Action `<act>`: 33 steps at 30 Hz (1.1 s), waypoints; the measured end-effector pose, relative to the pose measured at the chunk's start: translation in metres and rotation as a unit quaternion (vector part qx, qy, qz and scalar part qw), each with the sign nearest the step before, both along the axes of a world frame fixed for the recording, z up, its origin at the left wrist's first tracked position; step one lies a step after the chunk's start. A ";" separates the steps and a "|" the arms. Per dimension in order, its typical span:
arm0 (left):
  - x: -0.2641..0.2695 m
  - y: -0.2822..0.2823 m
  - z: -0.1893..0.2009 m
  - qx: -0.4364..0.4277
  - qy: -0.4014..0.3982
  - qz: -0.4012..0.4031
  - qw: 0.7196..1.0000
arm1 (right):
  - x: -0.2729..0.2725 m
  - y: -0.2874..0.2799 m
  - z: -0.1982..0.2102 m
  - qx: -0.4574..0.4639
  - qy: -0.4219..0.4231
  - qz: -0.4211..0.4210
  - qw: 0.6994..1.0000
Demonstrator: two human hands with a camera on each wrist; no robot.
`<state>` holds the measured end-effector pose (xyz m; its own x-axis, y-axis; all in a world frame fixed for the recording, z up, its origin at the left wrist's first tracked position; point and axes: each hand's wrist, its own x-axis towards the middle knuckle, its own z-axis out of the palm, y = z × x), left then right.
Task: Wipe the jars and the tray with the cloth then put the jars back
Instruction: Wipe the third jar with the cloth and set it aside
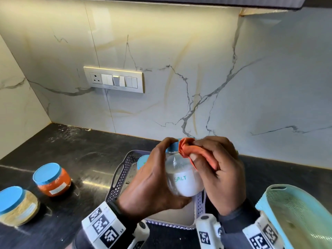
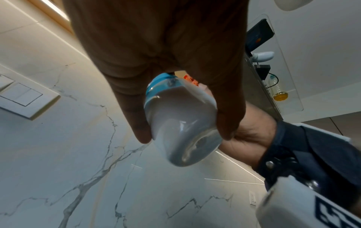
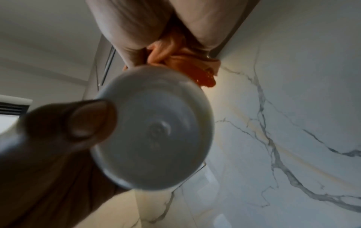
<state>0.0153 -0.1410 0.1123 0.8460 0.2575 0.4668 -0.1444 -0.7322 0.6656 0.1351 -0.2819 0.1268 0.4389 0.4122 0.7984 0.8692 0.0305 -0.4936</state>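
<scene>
Hands meet above the perforated grey tray point(image 1: 120, 177): the left hand point(image 1: 152, 180) curls round a clear, rounded salt jar point(image 1: 185, 182), tilted, its blue lid point(image 1: 173, 147) away from the person. The right hand point(image 1: 222, 175) pinches a crumpled orange cloth point(image 1: 186, 146) against the jar's shoulder. Another blue-lidded jar point(image 1: 142, 161) stands in the tray. Left on the glossy black counter point(image 1: 86, 155) sit an orange-filled jar point(image 1: 53, 179) and a beige-filled jar point(image 1: 17, 205); behind rises veined marble wall point(image 1: 197, 69).

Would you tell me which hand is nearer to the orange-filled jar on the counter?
Left. The left hand grips the salt jar on the orange-filled jar's side; the right hand, holding the cloth, is farther.
</scene>
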 end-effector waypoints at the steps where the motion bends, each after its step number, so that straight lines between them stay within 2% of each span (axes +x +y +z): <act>1: 0.002 0.001 0.000 0.002 -0.003 0.000 1.000 | 0.001 0.000 0.000 -0.010 0.001 -0.009 1.000; 3: 0.003 0.004 0.000 -0.003 -0.010 -0.002 1.000 | -0.006 -0.003 -0.004 -0.034 -0.029 -0.009 0.999; 7: -0.004 0.012 -0.002 -0.009 0.001 0.002 1.000 | -0.017 -0.016 -0.015 -0.091 -0.132 0.042 0.986; 9: -0.005 0.009 -0.002 -0.026 0.000 -0.004 1.000 | -0.006 -0.012 -0.010 -0.080 -0.099 0.041 0.991; 11: -0.002 0.004 -0.003 -0.034 -0.009 -0.019 0.999 | 0.006 -0.004 -0.002 -0.043 -0.016 0.034 0.998; 13: -0.001 0.001 -0.006 -0.023 -0.014 -0.020 0.999 | 0.008 0.002 0.006 -0.019 0.027 0.040 0.999; 18: -0.003 0.015 -0.008 -0.009 -0.015 -0.009 1.000 | -0.018 -0.016 -0.013 -0.103 -0.075 0.058 0.990; 20: -0.005 0.017 -0.010 0.003 -0.012 -0.013 1.000 | -0.017 -0.018 -0.017 -0.109 -0.087 0.060 0.988; 22: -0.005 0.015 -0.009 -0.004 -0.007 -0.011 1.000 | -0.005 -0.010 -0.011 -0.083 -0.053 0.054 0.994; 25: -0.005 0.008 -0.011 -0.020 -0.017 -0.013 1.000 | 0.011 0.003 -0.001 -0.009 0.087 0.080 0.993; 26: -0.005 0.008 -0.010 -0.035 -0.015 -0.010 0.999 | 0.011 0.004 0.001 0.000 0.109 0.088 0.990; 27: -0.006 0.008 -0.010 -0.055 -0.011 -0.009 0.998 | 0.008 0.002 0.003 -0.003 0.102 0.090 0.991; 30: -0.007 0.015 -0.009 -0.135 -0.007 -0.029 0.990 | -0.007 -0.013 0.000 -0.059 -0.009 0.074 0.995; 33: -0.007 0.018 -0.006 -0.135 -0.012 -0.031 0.990 | -0.011 -0.022 -0.009 -0.091 -0.085 0.077 0.989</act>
<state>0.0082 -0.1232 0.1062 0.8537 0.3242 0.4075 -0.2005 -0.5175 0.8319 0.1244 -0.3042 0.1180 0.2244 0.6077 0.7618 0.9323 0.0938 -0.3494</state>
